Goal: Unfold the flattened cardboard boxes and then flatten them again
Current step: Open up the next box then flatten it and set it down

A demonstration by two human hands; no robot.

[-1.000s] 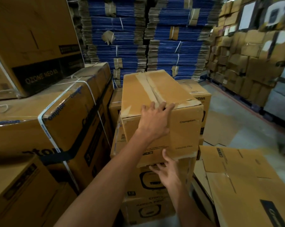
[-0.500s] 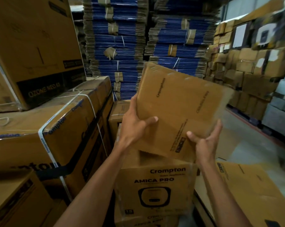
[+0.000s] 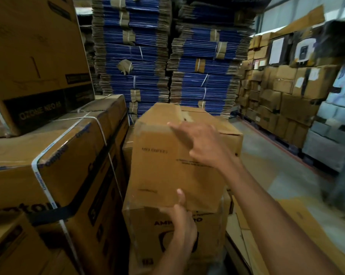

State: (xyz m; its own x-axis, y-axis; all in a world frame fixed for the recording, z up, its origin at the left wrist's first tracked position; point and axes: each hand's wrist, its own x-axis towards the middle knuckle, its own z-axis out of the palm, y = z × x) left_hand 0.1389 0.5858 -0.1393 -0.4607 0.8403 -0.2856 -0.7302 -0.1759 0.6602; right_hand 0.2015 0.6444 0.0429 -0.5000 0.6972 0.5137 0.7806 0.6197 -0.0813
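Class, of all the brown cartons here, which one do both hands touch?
The plain carton topping the middle stack, above the printed box: right hand on its upper front, left hand at its bottom edge.

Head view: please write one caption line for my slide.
Right hand touches an unfolded cardboard box atop a printed carton; left hand sets its thumb on the lower front.

Upper-left carton (image 3: 34, 56) reads "OZONE NEO".

I note the cardboard box (image 3: 167, 165) erected on a printed carton (image 3: 143, 235). Right hand (image 3: 205, 147) spread across its upper front; left hand (image 3: 182, 225) at its lower edge, thumb up.
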